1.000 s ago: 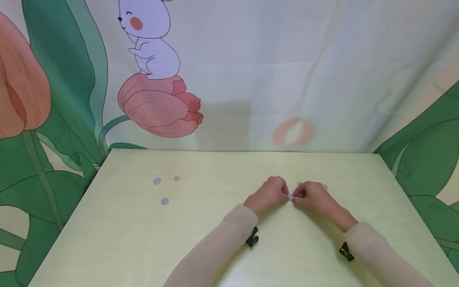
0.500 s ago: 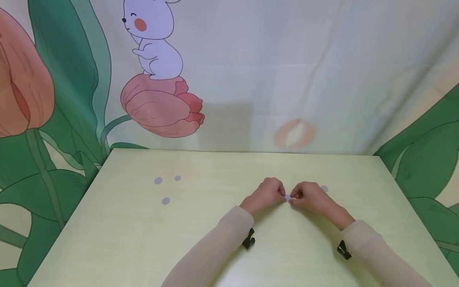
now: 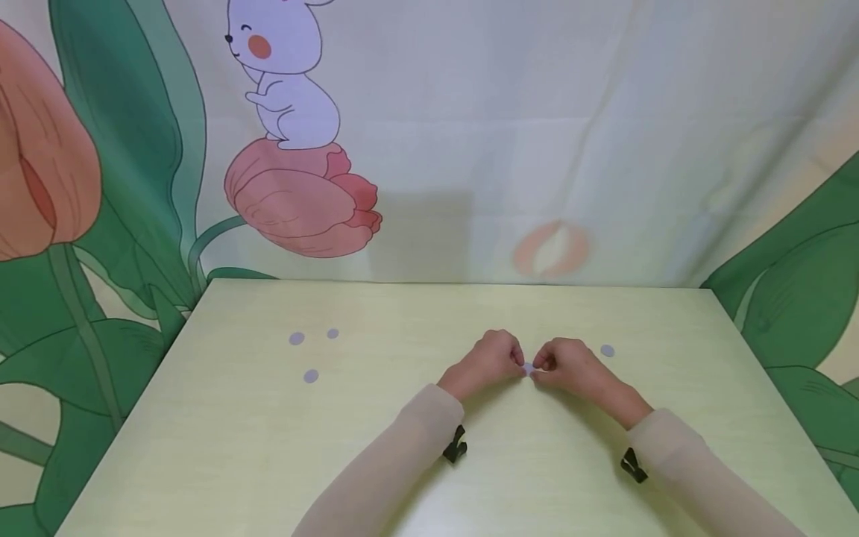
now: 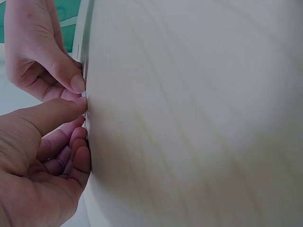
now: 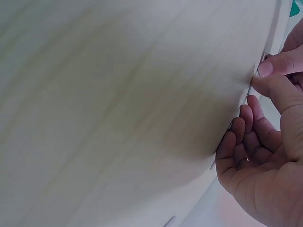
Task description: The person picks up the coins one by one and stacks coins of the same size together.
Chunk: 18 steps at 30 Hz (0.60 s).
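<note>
In the head view, a small flat light purple disc (image 3: 529,369) lies at table level between my two hands. My left hand (image 3: 486,363) pinches its left edge, while the thumb and fingers of my right hand (image 3: 573,365) grip the right edge. Both wrist views show the thumbtips close together at the disc, mostly covering it; only a thin rim shows. The remaining fingers of my left hand (image 4: 42,165) and right hand (image 5: 270,146) are curled near the tabletop.
Another purple disc (image 3: 607,350) lies on the pale wooden table (image 3: 403,447) behind my right hand. Farther left are three more, a back-left disc (image 3: 297,338), a back-right disc (image 3: 332,333) and a front disc (image 3: 311,377). A printed curtain (image 3: 429,149) hangs behind the table's back edge.
Both hands have shifted a little to the left together, with the disc between them. A disc seen behind the right hand one second ago is now hidden.
</note>
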Each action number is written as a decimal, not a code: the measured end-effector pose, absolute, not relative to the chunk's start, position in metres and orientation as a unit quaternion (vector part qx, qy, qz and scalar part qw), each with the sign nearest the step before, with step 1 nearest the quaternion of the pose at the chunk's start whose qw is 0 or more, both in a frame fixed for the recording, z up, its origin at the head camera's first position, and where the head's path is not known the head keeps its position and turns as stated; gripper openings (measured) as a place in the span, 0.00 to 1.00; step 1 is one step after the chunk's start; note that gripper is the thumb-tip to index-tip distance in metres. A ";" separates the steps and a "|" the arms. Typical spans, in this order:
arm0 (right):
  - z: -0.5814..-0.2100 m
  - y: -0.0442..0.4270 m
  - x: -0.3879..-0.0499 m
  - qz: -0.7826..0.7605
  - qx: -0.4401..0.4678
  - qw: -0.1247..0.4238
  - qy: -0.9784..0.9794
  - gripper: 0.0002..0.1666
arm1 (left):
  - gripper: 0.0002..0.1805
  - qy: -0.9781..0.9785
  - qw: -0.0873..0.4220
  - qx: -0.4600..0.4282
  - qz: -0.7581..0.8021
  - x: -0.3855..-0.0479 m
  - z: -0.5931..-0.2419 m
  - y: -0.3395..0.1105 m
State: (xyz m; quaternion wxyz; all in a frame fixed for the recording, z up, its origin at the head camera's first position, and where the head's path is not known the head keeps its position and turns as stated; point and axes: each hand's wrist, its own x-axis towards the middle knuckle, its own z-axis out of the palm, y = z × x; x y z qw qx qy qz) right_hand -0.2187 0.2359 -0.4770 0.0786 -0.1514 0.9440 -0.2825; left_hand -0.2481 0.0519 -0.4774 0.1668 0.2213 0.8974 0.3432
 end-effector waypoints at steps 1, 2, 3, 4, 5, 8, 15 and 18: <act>-0.477 0.235 -0.219 -0.281 -0.152 0.079 0.944 0.07 | 0.05 0.898 0.167 0.222 0.342 -0.248 -0.478 0.050; -0.477 0.233 -0.220 -0.278 -0.151 0.080 0.945 0.07 | 0.05 0.898 0.168 0.221 0.341 -0.248 -0.477 0.049; -0.478 0.232 -0.220 -0.274 -0.152 0.080 0.946 0.07 | 0.05 0.899 0.166 0.222 0.338 -0.247 -0.477 0.048; -0.478 0.230 -0.221 -0.272 -0.152 0.081 0.947 0.07 | 0.05 0.900 0.165 0.222 0.336 -0.247 -0.477 0.046; -0.478 0.229 -0.221 -0.269 -0.152 0.080 0.948 0.06 | 0.05 0.901 0.164 0.223 0.334 -0.247 -0.477 0.045; -0.477 0.225 -0.221 -0.260 -0.155 0.079 0.950 0.07 | 0.05 0.903 0.162 0.222 0.331 -0.247 -0.476 0.042; -0.474 0.216 -0.222 -0.258 -0.147 0.086 0.951 0.07 | 0.04 0.907 0.156 0.220 0.324 -0.246 -0.473 0.036; -0.473 0.213 -0.222 -0.255 -0.147 0.089 0.951 0.07 | 0.04 0.907 0.157 0.218 0.326 -0.247 -0.472 0.034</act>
